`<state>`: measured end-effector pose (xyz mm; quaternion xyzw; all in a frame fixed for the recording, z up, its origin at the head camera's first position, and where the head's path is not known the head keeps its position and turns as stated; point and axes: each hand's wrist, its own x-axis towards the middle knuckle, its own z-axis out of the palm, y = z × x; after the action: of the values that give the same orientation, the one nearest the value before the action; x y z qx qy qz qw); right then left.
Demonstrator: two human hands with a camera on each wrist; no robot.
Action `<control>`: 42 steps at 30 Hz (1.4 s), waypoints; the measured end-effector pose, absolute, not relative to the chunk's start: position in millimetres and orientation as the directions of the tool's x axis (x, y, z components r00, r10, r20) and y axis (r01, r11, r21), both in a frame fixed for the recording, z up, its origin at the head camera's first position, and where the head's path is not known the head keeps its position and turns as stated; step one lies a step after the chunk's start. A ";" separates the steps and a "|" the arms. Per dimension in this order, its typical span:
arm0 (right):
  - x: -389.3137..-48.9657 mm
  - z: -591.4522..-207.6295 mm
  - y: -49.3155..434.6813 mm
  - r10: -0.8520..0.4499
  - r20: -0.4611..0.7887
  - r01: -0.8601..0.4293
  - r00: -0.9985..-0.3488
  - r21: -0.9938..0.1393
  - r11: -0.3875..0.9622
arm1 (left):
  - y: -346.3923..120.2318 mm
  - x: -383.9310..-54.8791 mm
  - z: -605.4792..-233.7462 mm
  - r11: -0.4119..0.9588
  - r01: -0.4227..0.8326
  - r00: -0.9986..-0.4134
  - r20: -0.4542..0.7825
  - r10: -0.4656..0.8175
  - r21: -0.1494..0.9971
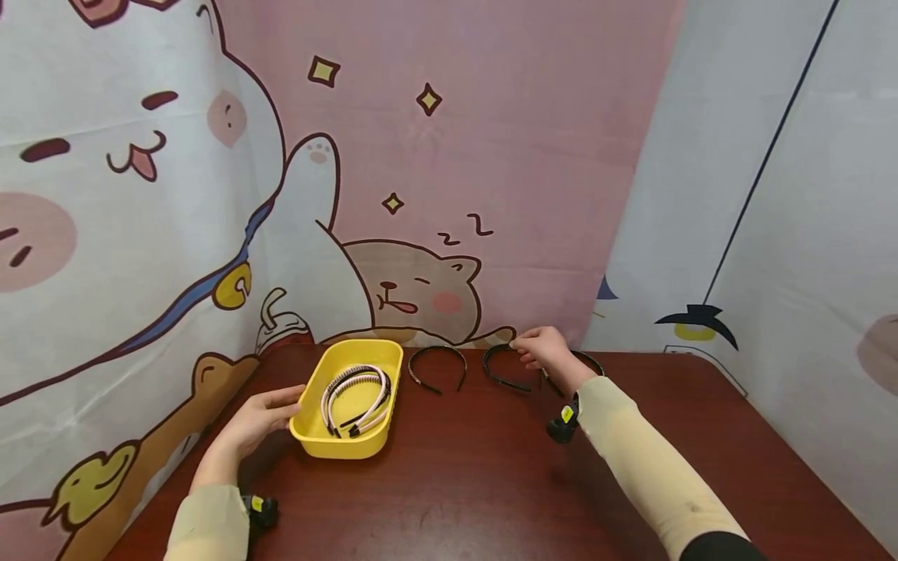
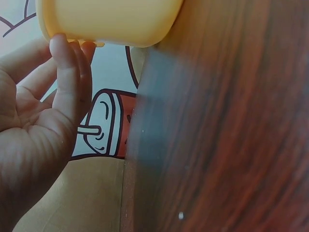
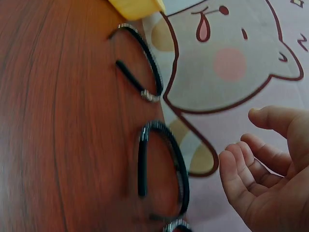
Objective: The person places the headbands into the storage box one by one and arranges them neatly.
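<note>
My left hand (image 1: 256, 421) is at the left side of a yellow plastic basin (image 1: 393, 374), its fingertips touching the outer wall. The left wrist view shows those fingers extended against the basin (image 2: 111, 24). Inside lie several headbands (image 1: 383, 386), pale pink and black, overlapping. My right hand (image 1: 550, 354) is over the back of the table, among black headbands. Thumb and fingers of the right hand (image 3: 265, 164) stand apart with nothing between them. One black headband (image 1: 489, 374) lies just left of it; another headband (image 1: 592, 361) is partly hidden behind the hand and wrist.
A further black headband (image 1: 463, 366) with shiny trim lies right of the basin. The dark red wooden table (image 1: 449, 483) meets a cartoon-printed cloth backdrop (image 1: 533, 156) along its back edge. Each wrist carries a small black camera (image 1: 563, 425).
</note>
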<state>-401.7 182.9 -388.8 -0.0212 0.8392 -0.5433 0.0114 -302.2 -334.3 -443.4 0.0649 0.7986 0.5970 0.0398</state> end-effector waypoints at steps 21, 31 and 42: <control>-395.0 -387.0 287.6 0.098 -0.017 0.061 -0.995 -0.888 0.455 | -335.6 -300.9 -444.5 0.298 0.039 -0.991 -0.001 0.132 0.954; -396.0 -410.4 303.6 0.142 0.011 0.045 -0.990 -0.920 0.389 | -335.7 -299.5 -444.3 0.256 0.077 -0.985 0.035 0.167 0.963; -399.1 -433.8 324.8 0.226 0.046 0.053 -0.973 -0.909 0.413 | -336.1 -301.7 -447.0 0.270 0.069 -0.986 0.025 0.163 0.960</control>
<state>-399.1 324.8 -433.8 0.0834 0.8365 -0.5355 -0.0809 -301.7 -336.1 -447.0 0.0728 0.7960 0.5997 0.0391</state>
